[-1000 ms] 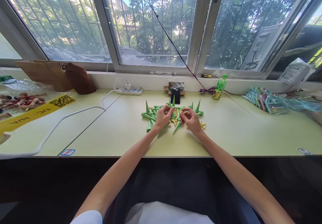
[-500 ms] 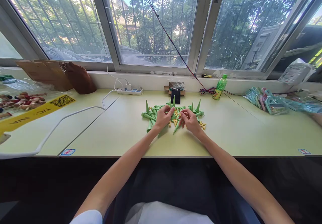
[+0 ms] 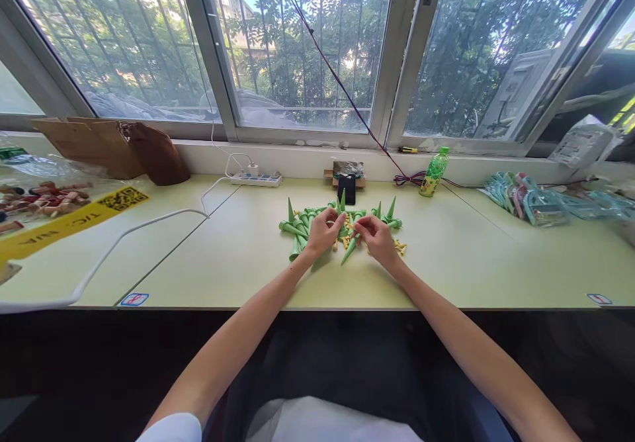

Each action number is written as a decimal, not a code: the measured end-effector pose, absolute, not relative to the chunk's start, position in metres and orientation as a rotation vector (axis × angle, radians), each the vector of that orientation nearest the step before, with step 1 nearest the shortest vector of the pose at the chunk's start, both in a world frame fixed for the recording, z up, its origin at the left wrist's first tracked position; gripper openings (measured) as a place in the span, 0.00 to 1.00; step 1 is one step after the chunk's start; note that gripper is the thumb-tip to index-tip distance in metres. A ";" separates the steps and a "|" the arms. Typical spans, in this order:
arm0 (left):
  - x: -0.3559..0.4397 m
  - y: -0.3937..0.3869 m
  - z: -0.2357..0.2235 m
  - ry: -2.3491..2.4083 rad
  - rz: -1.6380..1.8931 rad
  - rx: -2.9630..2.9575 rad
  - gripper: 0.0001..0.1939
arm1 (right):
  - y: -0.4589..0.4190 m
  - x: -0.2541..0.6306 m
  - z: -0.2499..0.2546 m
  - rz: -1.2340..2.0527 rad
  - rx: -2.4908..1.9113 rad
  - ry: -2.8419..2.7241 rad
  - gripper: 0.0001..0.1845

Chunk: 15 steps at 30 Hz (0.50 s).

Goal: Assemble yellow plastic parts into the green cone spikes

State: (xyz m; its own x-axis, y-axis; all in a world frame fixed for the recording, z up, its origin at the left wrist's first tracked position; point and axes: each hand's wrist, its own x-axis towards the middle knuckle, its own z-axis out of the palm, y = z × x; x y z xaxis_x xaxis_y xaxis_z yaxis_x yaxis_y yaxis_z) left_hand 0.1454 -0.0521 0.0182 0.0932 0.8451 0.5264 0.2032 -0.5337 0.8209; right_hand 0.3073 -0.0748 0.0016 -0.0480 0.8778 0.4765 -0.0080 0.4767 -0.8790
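Near the front edge of the smooth, pale yellow-green worktop [image 3: 456, 263], both forearms slant inward. The left hand [image 3: 324, 231] and right hand [image 3: 376, 235] face each other, fingers curled; I cannot tell what, if anything, they grasp. Around them lie glossy green cones [image 3: 296, 229], some point-up, and small yellow pieces [image 3: 399, 248]. Beyond are a black phone [image 3: 346, 190], a green-capped bottle [image 3: 433, 175] and metal-framed windows [image 3: 307, 65].
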 end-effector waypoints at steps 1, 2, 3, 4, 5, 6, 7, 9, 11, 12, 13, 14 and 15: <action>0.145 -0.052 0.018 1.032 1.463 1.816 0.20 | -0.075 0.308 0.001 0.845 -0.813 -1.452 0.18; 0.145 -0.052 0.018 1.035 1.454 1.818 0.20 | -0.075 0.308 0.001 0.822 -0.817 -1.464 0.17; 0.145 -0.053 0.017 1.038 1.446 1.820 0.20 | -0.075 0.308 0.000 0.797 -0.823 -1.481 0.16; 0.146 -0.053 0.017 1.038 1.439 1.822 0.21 | -0.076 0.308 0.000 0.767 -0.831 -1.501 0.15; 0.146 -0.053 0.017 1.035 1.434 1.825 0.21 | -0.076 0.308 0.000 0.732 -0.838 -1.525 0.14; 0.146 -0.053 0.017 1.031 1.430 1.831 0.21 | -0.077 0.308 0.001 0.693 -0.844 -1.551 0.13; 0.146 -0.053 0.016 1.028 1.426 1.839 0.21 | -0.078 0.308 0.001 0.652 -0.849 -1.576 0.12; 0.146 -0.054 0.016 1.027 1.419 1.855 0.21 | -0.080 0.308 0.002 0.563 -0.854 -1.627 0.11; 0.146 -0.054 0.017 1.028 1.407 1.881 0.20 | -0.080 0.308 0.002 0.485 -0.855 -1.673 0.10; 0.146 -0.055 0.017 1.026 1.402 1.895 0.20 | -0.081 0.308 0.002 0.454 -0.853 -1.690 0.10; 0.146 -0.055 0.017 1.024 1.398 1.909 0.20 | -0.081 0.308 0.002 0.430 -0.850 -1.703 0.10; 0.146 -0.055 0.016 1.023 1.395 1.920 0.19 | -0.081 0.308 0.003 0.412 -0.849 -1.711 0.10; 0.146 -0.055 0.016 1.024 1.392 1.929 0.19 | -0.081 0.308 0.003 0.400 -0.850 -1.716 0.10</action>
